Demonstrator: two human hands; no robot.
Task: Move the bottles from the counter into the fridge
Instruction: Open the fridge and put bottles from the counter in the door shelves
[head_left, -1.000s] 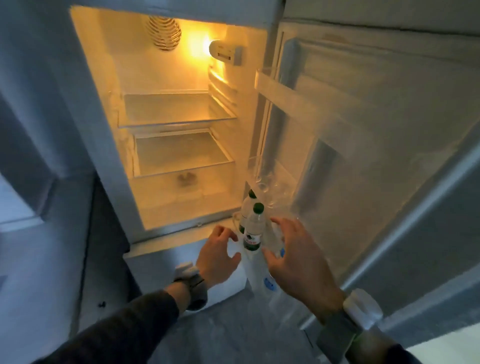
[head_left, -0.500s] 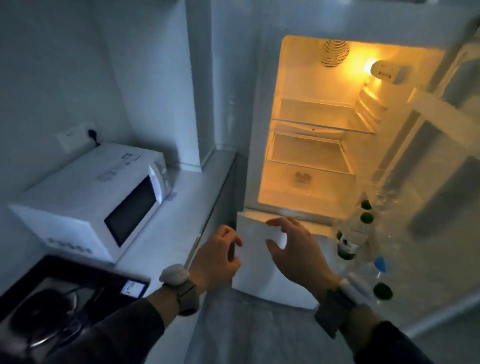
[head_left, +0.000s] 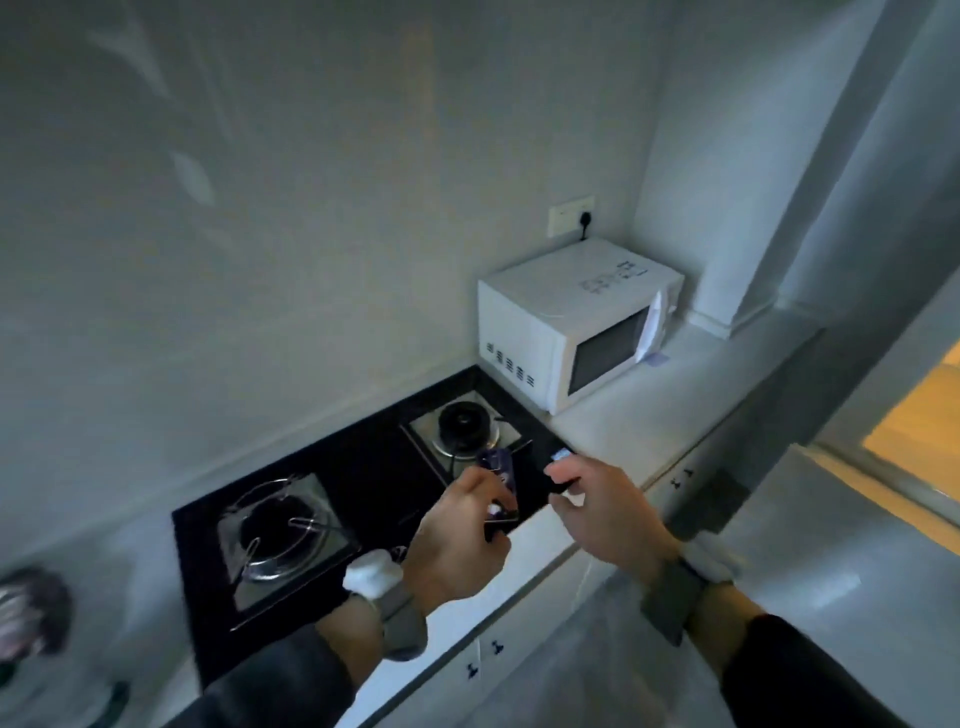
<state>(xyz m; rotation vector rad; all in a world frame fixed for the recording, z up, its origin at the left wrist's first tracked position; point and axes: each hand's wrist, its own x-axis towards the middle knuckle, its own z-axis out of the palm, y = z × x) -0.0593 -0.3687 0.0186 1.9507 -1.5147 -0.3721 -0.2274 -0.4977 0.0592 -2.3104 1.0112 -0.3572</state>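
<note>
View swung from fridge to glossy black hob (head_left: 363, 483), both hands (head_left: 457, 540) hovering empty.

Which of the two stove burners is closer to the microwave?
The right burner, with the dark round cap, sits just left of the microwave. The other burner lies farther left, toward the near end of the stove.

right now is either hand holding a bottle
No, the left hand and right hand hover over the stove holding no bottle.
</note>
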